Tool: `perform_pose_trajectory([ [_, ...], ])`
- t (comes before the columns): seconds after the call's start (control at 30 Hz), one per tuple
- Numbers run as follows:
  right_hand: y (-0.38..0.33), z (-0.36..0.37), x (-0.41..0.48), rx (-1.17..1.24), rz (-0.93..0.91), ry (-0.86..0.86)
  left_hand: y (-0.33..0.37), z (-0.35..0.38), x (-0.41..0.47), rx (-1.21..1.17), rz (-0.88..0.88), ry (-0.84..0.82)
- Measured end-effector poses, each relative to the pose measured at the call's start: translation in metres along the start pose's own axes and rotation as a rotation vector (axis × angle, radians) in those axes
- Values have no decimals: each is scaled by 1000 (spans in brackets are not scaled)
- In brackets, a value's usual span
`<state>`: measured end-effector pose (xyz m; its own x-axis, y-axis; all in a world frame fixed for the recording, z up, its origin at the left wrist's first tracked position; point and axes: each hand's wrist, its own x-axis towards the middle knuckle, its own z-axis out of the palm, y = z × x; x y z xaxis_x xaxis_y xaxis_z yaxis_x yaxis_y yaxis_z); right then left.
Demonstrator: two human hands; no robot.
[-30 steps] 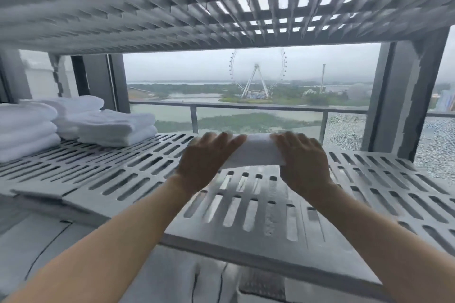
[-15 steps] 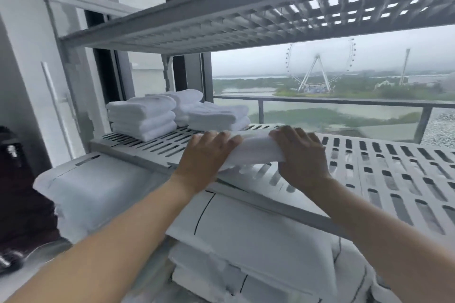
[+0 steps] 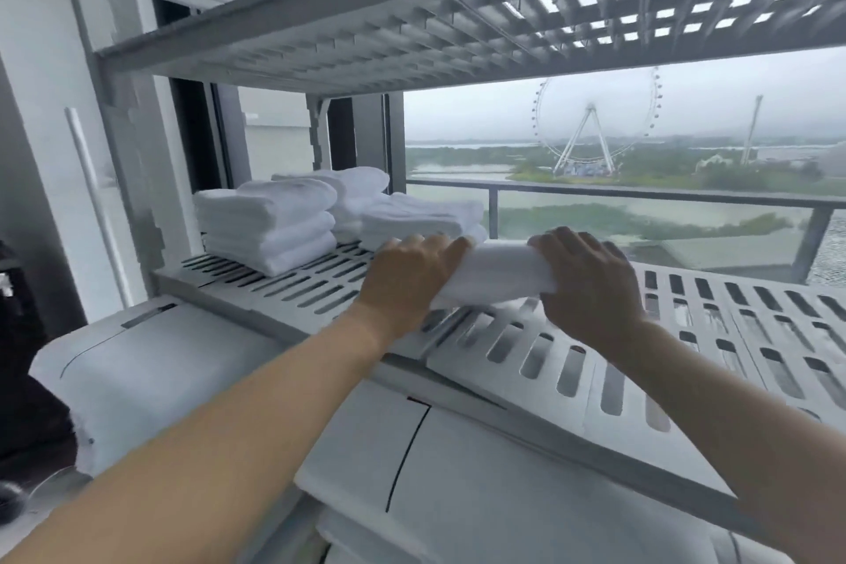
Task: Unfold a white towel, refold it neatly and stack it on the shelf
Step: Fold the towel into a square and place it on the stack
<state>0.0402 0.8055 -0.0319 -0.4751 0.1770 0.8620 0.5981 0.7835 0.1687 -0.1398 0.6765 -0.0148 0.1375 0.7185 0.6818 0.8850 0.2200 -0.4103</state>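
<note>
Two hands (image 3: 499, 284) gripping folded towel (image 3: 496, 272), long axis left-right

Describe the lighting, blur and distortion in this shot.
Head view: flat overcast daylight from the window backlights the scene, no hard shadows; the wide-angle lens bows the upper shelf; blocky smearing on the left shelf post; the held towel and towel stacks are nearly blown out, little texture.

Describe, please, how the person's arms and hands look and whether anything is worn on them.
Two bare human arms. The left forearm and right forearm show no sleeves as far up as the view reaches. The left hand and right hand wear no gloves; no watch, bracelet or ring shows on the visible parts. No markings or cables.
</note>
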Motion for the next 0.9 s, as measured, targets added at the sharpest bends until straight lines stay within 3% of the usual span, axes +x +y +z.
perform_pose_trajectory([
  [0.43, -38, 115, 89, 96, -68, -35, -114, 78, 26, 49, -56, 35],
  [0.63, -77, 162, 79, 61, -88, -196, -141, 131, -1, -16, -90, -191],
  [0.9, -99, 167, 81, -119, -48, -476, -141, 166, 4, -145, 9, -181],
])
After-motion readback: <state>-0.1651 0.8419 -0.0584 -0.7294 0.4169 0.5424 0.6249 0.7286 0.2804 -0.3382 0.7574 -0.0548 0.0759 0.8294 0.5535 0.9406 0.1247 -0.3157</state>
